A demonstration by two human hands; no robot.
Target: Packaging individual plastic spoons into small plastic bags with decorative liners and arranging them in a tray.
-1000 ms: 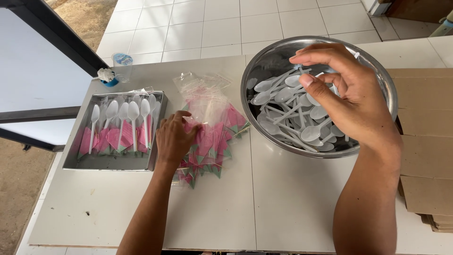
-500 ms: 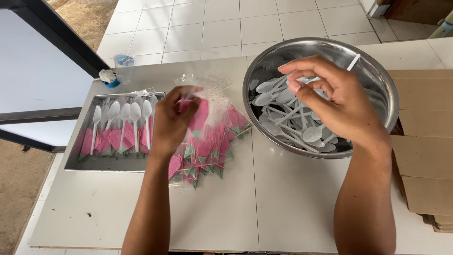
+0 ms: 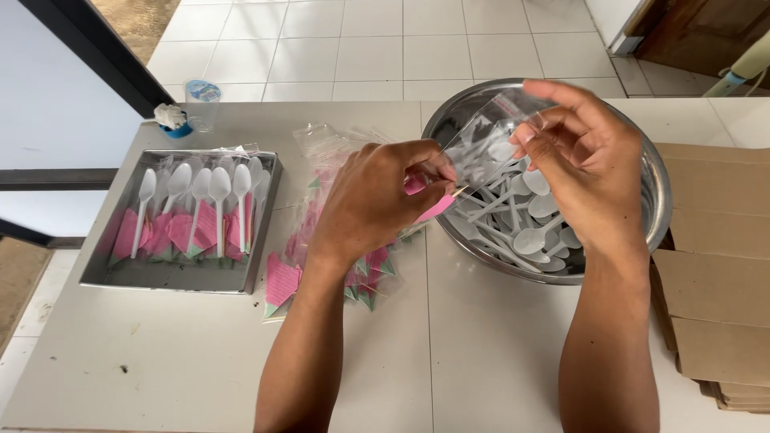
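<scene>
My left hand (image 3: 377,200) pinches the lower end of a clear plastic sleeve (image 3: 481,144), where a folded pink napkin (image 3: 437,210) sits. My right hand (image 3: 585,160) pinches the sleeve's upper end, and both hold it over the near-left side of a steel bowl (image 3: 659,200). Loose white plastic spoons (image 3: 529,238) fill the bowl. A white spoon shape shows through the sleeve; I cannot tell whether it is inside. Under my left wrist lies a pile of clear sleeves with pink napkins (image 3: 282,282).
A metal tray (image 3: 180,278) at the left holds several packed spoons with pink napkins (image 3: 200,212). Flat cardboard sheets (image 3: 714,281) lie stacked at the right table edge. A sealed water cup (image 3: 202,95) and a small blue-and-white object (image 3: 172,120) stand at the back left.
My left hand has lifted a sleeve with a pink napkin off the pile and carried it right to the bowl. My right hand has come up from the spoons to grip the sleeve's top.
</scene>
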